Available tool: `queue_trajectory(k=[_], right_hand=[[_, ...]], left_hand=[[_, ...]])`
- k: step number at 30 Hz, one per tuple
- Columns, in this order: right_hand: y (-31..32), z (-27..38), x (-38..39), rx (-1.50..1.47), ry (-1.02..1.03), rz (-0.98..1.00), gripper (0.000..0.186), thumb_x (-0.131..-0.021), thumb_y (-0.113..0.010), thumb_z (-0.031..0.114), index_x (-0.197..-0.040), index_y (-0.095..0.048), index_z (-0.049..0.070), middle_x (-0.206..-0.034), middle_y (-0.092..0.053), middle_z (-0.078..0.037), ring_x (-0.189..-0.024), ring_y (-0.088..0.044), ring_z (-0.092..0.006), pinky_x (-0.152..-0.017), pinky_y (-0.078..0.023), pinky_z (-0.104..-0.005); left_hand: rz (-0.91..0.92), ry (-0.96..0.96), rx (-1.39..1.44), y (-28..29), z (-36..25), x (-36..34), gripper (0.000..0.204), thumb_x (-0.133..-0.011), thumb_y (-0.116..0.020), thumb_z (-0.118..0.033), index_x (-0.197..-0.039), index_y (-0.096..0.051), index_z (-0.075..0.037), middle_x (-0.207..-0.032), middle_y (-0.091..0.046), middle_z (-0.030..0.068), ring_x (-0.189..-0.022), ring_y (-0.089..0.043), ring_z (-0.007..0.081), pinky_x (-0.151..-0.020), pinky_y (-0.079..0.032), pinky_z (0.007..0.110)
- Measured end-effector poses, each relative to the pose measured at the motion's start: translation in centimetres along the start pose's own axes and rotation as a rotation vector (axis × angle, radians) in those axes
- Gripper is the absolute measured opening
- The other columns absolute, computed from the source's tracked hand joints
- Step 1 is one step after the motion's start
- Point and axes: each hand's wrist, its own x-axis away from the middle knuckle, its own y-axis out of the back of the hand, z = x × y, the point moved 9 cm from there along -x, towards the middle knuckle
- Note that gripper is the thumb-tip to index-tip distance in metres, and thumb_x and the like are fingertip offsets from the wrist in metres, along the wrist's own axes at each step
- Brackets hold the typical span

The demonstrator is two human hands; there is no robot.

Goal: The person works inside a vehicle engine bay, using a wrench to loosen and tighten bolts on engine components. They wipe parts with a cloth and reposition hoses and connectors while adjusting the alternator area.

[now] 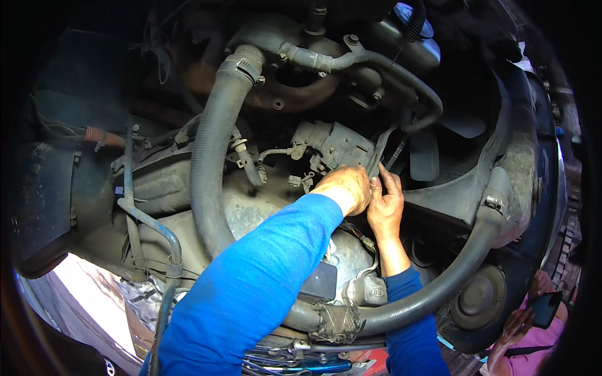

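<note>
Inside an engine bay, my left hand (349, 188) is closed in a fist at the lower edge of a dusty grey metal housing (343, 145). Whatever it grips is hidden behind the fingers. Right beside it, my right hand (386, 205) points upward, its thumb and fingers bent together at the lower visible end of a drive belt (380, 149). I cannot make out what lies between them. Both hands nearly touch. A small fitting with a thin pipe (276, 152) joins the housing on its left. Below the hands are wires and a light-coloured reservoir cap (367, 291).
A thick ribbed hose (213, 138) curves down on the left. Another large hose (433, 301) sweeps under my right forearm. Fan blades (425, 156) and a shroud (454, 191) stand at the right. At the lower right, another person's hand (518, 326) is near a dark phone (544, 309).
</note>
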Motion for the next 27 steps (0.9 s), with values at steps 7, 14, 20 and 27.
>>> queue_trajectory(k=[7, 14, 20, 27], right_hand=[[-0.1, 0.2, -0.5, 0.038, -0.018, 0.039, 0.042, -0.105, -0.069, 0.027, -0.136, -0.067, -0.001, -0.119, -0.067, -0.018, -0.110, -0.068, -0.0290, -0.097, -0.054, -0.0369], [-1.7, -1.0, 2.7, -0.452, -0.650, 0.380, 0.044, -0.110, -0.058, 0.041, -0.111, -0.065, -0.003, -0.083, -0.072, -0.012, -0.067, -0.071, -0.0190, -0.056, -0.052, -0.0276], [-4.7, -1.2, 5.1, -0.892, -0.938, 0.368, 0.040, -0.108, -0.058, 0.038, -0.115, -0.067, 0.000, -0.091, -0.075, -0.013, -0.069, -0.072, -0.0209, -0.054, -0.053, -0.0306], [-5.7, -2.0, 5.0, -0.927, -0.854, 0.274, 0.031, -0.103, -0.070, 0.033, -0.119, -0.066, 0.006, -0.094, -0.072, -0.008, -0.070, -0.067, -0.0177, -0.057, -0.051, -0.0329]], left_hand=[[-0.007, 0.011, 0.090, 1.3, 0.0, 0.9, 0.042, -0.101, -0.069, -0.033, -0.116, -0.074, 0.006, -0.118, -0.074, 0.0299, -0.115, -0.073, 0.0416, -0.099, -0.060, 0.047], [0.083, 0.050, -0.018, 3.3, -0.5, 3.0, 0.032, -0.101, -0.065, -0.025, -0.126, -0.077, -0.009, -0.131, -0.075, 0.0152, -0.122, -0.072, 0.0303, -0.099, -0.061, 0.043], [0.081, -0.163, -0.066, 1.4, -3.0, 0.4, 0.035, -0.105, -0.058, -0.026, -0.129, -0.076, -0.006, -0.134, -0.073, 0.0164, -0.121, -0.072, 0.0353, -0.100, -0.060, 0.051], [0.097, 0.006, 0.119, -0.6, -1.5, -1.6, 0.035, -0.099, -0.064, -0.021, -0.126, -0.077, -0.004, -0.132, -0.073, 0.0205, -0.124, -0.071, 0.0384, -0.102, -0.058, 0.050]])
